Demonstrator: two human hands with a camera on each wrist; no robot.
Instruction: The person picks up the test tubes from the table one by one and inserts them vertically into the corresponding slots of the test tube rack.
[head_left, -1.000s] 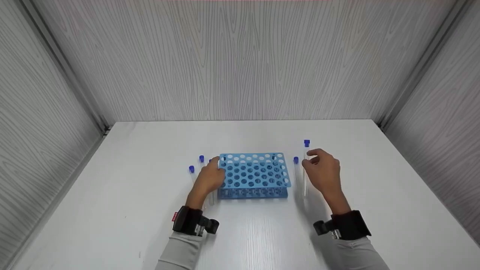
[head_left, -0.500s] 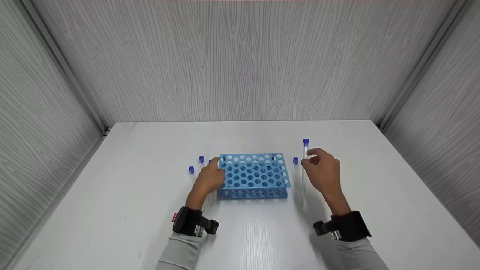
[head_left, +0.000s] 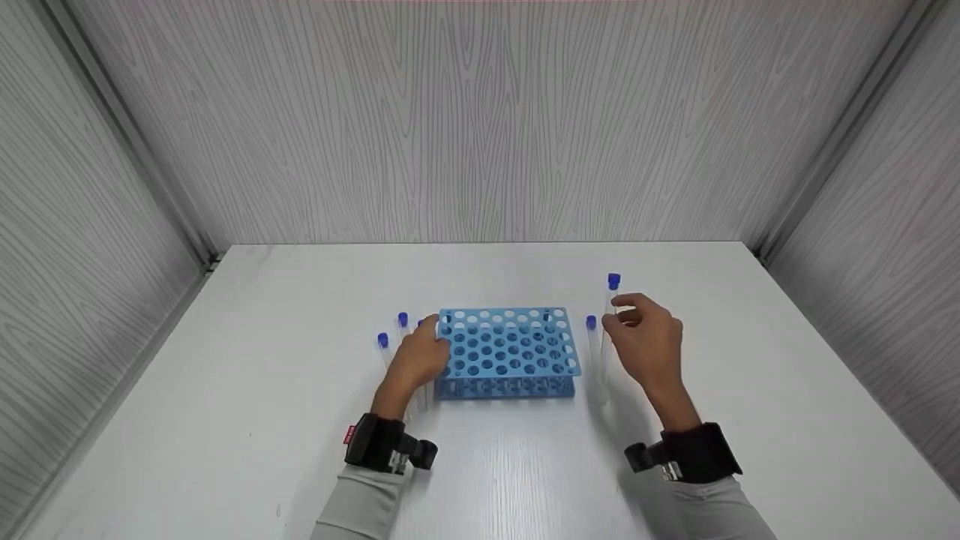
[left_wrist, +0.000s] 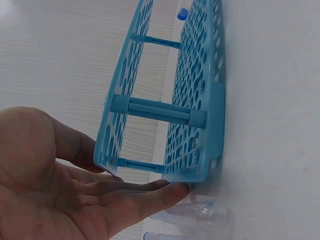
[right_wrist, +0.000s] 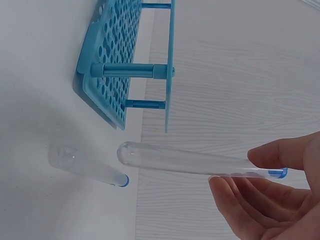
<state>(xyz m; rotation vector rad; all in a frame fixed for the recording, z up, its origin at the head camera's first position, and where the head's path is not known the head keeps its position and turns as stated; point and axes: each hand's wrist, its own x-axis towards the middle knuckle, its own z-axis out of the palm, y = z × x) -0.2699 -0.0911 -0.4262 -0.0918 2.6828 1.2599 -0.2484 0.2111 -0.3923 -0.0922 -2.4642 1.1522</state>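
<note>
The work looks to be at an early stage. One capped tube (right_wrist: 187, 162) is off the tabletop (head_left: 247, 390), and no tube shows standing in the holes of the blue rack (head_left: 510, 374). Four more tubes lie on the tabletop and seem left to handle: three tubes (head_left: 384, 343) beside the rack on the side toward the tabletop's left edge, and a single tube (right_wrist: 95, 168) on the side toward the right edge. The rack stands about midway between those edges, in front of the back edge.

The left hand (head_left: 416, 356) grips the rack's end, thumb at the upper plate and fingers against the lower one. The right hand (head_left: 646, 341) pinches the lifted tube near its cap; the tube is nearly upright, slightly tilted, its rounded end down, apart from the rack and seemingly clear of the tabletop.

The left hand and wrist cover much of the three tubes, so how they lie against one another is hard to make out. The clear glass or plastic fades into the white surface. The tabletop's near edge is out of the head view, and both sleeves (head_left: 358, 499) are cut off there.
</note>
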